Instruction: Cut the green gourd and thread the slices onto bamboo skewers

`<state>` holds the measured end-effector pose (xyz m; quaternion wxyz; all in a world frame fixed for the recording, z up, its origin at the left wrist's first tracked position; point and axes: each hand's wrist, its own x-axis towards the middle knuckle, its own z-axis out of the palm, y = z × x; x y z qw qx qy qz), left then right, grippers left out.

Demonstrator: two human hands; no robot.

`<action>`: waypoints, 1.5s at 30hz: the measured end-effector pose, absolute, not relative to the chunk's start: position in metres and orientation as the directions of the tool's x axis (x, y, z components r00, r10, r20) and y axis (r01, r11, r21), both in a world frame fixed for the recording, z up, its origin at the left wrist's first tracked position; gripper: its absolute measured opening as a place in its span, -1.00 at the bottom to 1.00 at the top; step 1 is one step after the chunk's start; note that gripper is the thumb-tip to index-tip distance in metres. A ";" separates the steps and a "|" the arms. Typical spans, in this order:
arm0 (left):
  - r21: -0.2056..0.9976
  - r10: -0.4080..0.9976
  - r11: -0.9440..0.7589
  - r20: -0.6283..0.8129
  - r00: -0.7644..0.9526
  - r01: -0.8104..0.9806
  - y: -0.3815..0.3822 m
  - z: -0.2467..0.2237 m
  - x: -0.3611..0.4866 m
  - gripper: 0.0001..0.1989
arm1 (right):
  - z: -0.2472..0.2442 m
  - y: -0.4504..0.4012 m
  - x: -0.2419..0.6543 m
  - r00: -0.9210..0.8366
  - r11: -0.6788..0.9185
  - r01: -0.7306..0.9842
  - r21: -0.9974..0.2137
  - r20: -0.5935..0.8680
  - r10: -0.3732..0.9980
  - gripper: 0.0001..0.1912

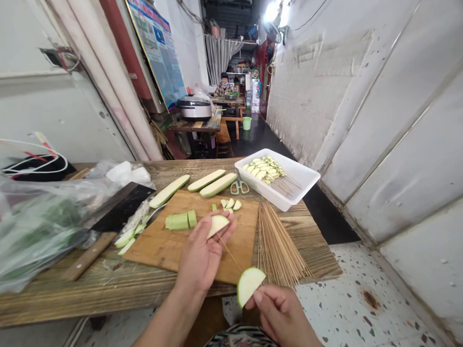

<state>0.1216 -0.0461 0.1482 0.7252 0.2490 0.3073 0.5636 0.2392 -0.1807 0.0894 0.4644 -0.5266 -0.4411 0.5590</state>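
Left hand (203, 258) at lower centre, palm up above a wooden cutting board (240, 240), fingers curled and pinching a thin wooden skewer (228, 252), with a pale half-round zucchini slice (217, 225) apparently threaded near the hand. Right hand (280, 316) at lower right, just past the edge of the desk (48, 302), thumb and fingers pressed together on a second zucchini slice (248, 285). Skewer's long axis slanting from upper left to lower right, its free end at the top edge of that second slice, right hand nearest to the slice.

On the board, a cut zucchini block (180, 220) and small slices (229, 204). Just above, long zucchini strips (206, 180). Green-handled scissors (239, 187) beside a white tray (289, 166) of loaded skewers (264, 172). Loose bundle of skewers (277, 243) fanned on the desk to the right. Cleaver (120, 208) and plastic bag of greens (36, 230) at left. Far back, a seated person (222, 84) and a rice cooker (194, 107). Poster (157, 48) at upper centre, its writing too small to read; no brand legible.
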 end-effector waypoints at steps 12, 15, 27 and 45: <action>0.742 0.978 0.207 -0.147 0.146 -0.638 -0.049 0.141 0.124 -0.83 | 0.097 -0.183 0.239 0.021 0.145 0.552 -0.821 0.187 0.982 -0.69; 0.757 0.969 0.245 -0.175 0.174 -0.606 -0.054 0.138 0.128 -0.81 | 0.099 -0.180 0.238 0.010 0.156 0.587 -0.795 0.199 0.980 -0.71; 0.751 0.928 0.366 -0.257 0.269 -0.549 -0.074 0.135 0.139 -0.76 | 0.105 -0.173 0.235 0.037 0.150 0.597 -0.788 0.214 0.976 -0.68; 0.592 0.790 0.599 -0.326 0.519 -0.540 -0.090 0.120 0.136 -0.57 | 0.094 -0.147 0.225 0.198 0.185 0.623 -0.760 0.383 0.902 -0.66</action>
